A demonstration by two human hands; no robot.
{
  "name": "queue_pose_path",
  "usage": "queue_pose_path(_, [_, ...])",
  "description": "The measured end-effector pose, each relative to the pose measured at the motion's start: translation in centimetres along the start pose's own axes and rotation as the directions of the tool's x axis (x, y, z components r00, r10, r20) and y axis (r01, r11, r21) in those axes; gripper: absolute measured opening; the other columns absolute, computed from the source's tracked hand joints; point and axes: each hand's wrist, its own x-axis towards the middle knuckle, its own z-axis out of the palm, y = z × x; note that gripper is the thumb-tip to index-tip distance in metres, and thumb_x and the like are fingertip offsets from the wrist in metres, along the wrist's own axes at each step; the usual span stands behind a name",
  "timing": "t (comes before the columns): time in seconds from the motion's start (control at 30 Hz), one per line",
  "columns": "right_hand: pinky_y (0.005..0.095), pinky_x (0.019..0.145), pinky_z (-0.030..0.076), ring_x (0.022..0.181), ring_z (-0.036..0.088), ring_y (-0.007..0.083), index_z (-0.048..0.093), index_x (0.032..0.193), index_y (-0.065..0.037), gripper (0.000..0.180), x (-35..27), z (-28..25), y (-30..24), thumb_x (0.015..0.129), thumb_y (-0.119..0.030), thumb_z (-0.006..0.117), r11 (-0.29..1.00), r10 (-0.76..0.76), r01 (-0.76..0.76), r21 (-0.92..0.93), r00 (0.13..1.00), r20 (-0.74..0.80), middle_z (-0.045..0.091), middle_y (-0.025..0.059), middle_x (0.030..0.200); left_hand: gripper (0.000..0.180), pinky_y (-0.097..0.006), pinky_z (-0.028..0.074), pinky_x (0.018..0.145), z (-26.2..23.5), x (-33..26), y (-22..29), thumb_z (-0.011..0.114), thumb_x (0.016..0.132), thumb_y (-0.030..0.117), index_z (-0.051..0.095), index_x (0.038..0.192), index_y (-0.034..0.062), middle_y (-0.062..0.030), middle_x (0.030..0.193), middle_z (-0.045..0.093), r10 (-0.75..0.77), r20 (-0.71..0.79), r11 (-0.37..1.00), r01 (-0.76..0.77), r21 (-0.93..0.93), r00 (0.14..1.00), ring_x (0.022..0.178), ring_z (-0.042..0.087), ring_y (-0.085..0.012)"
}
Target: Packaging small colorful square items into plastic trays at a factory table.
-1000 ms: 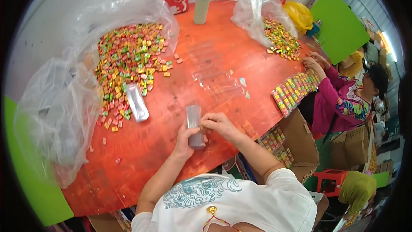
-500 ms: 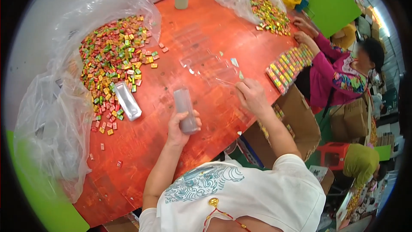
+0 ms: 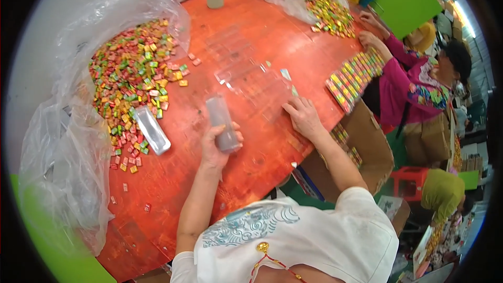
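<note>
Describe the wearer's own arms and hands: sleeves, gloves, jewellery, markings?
Both forearms are bare from the elbow down. The left hand and right hand wear no gloves; no rings, watch or bands can be made out. Short white sleeves end near the upper arm, part of a white shirt with a teal pattern on the chest.

This is a small packing workshop: loose candies (image 3: 133,81) heaped on plastic at 10 o'clock on the orange surface (image 3: 262,36), filled rows (image 3: 355,76) at 2 o'clock beside a co-worker (image 3: 414,86), and a cardboard box (image 3: 367,147).
</note>
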Motion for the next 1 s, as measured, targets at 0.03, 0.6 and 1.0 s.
queue_pose_path(0.03, [0.0382,0.081,0.043,0.096,0.056,0.0265,0.059,0.097,-0.01,0.018,0.2,0.1,0.0,0.079,-0.008,0.058,1.0,-0.022,0.022,0.0,0.999,-0.023,0.057,0.0077,0.098,0.035,-0.036,0.055,0.053,0.2,0.2,0.3,0.059,0.081,0.026,0.059,0.099,-0.0038,-0.0146,0.084,0.066,-0.002,-0.025,1.0,0.002,-0.026,1.0,0.065,0.066,-0.025])
queue_pose_path(0.6, [0.0584,0.102,0.027,0.138,0.028,0.0368,0.042,0.141,-0.015,0.065,24.9,11.9,-1.4,0.087,-0.049,0.057,0.995,0.095,-0.095,0.008,0.995,-0.04,0.029,0.0193,0.15,0.05,-0.043,0.057,0.064,-2.1,3.2,0.9,0.058,0.08,0.015,0.042,0.127,0.0081,-0.019,0.098,0.064,-0.051,0.174,0.968,0.091,-0.234,0.984,0.075,0.067,-0.0317])
queue_pose_path(1.0, [0.0596,0.104,0.027,0.137,0.031,0.0335,0.045,0.137,-0.016,0.062,27.2,16.0,2.6,0.087,-0.052,0.054,0.99,0.135,-0.14,0.027,0.981,0.14,0.039,0.0117,0.144,0.054,-0.042,0.055,0.07,-2.3,3.3,1.3,0.059,0.079,0.015,0.04,0.129,0.007,-0.0214,0.1,0.063,-0.075,0.203,0.952,0.131,-0.278,0.976,0.078,0.066,-0.0334])
